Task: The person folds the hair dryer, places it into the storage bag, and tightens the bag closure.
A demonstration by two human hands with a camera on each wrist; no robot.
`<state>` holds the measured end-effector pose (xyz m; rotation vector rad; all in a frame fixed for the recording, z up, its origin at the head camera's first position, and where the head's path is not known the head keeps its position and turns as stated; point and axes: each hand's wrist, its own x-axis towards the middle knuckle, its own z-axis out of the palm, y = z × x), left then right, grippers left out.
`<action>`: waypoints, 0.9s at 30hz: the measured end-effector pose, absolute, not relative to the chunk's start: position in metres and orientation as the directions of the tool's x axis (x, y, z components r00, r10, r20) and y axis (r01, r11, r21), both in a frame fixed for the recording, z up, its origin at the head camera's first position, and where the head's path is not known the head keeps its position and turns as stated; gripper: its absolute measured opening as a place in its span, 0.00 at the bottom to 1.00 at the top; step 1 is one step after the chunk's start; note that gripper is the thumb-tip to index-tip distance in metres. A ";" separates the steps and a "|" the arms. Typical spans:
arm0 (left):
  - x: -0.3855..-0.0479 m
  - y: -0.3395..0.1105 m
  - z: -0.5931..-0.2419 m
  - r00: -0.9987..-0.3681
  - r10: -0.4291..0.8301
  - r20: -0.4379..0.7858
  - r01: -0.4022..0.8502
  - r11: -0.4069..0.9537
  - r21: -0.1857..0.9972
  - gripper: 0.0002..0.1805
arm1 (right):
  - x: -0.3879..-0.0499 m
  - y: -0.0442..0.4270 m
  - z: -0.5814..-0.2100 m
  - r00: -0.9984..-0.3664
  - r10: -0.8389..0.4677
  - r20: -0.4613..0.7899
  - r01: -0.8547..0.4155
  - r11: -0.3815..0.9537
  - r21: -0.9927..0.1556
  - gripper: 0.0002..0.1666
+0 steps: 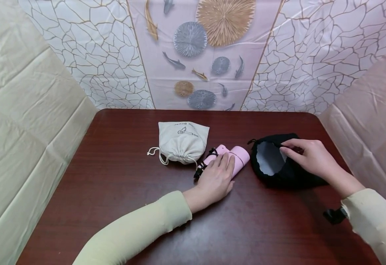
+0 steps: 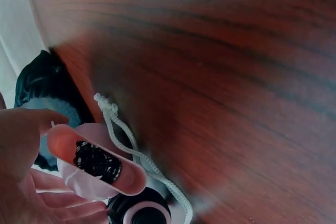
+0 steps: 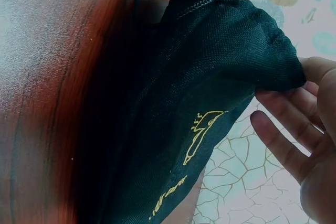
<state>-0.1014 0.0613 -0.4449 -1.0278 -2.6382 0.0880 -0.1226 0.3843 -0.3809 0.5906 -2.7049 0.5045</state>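
Note:
My left hand (image 1: 214, 180) lies over a pink hair dryer (image 1: 241, 154) on the table and holds it, the thumb on one side and the fingers across the other. Its flat nozzle (image 2: 131, 181), with a dark grille inside, faces the left wrist camera. A black cord (image 1: 200, 170) is bundled at the dryer's left. To the right, my right hand (image 1: 308, 154) pinches the rim of a black drawstring bag (image 1: 295, 176) between thumb and finger. The bag's mouth gapes toward the dryer and shows a pale lining. Yellow print (image 3: 205, 132) marks its outside.
A cream drawstring bag (image 1: 179, 138) with a printed dryer drawing lies behind the left hand, its white cords (image 2: 152, 166) trailing close to the dryer. The brown table (image 1: 120, 176) ends at patterned cloth behind and plain cloth walls at both sides.

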 end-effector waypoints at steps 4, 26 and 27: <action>-0.101 0.064 -0.451 -0.686 0.663 0.298 0.632 0.747 -0.206 0.42 | -0.123 0.384 -0.380 -0.867 -0.326 0.376 -0.440 0.854 -0.276 0.11; -0.102 0.065 -0.462 -0.639 0.663 0.391 0.617 0.745 -0.256 0.26 | -0.127 0.376 -0.390 -0.846 -0.366 0.387 -0.483 0.833 -0.269 0.11; -0.102 0.064 -0.462 -0.635 0.665 0.394 0.616 0.743 -0.262 0.26 | -0.127 0.376 -0.390 -0.846 -0.368 0.386 -0.485 0.832 -0.269 0.10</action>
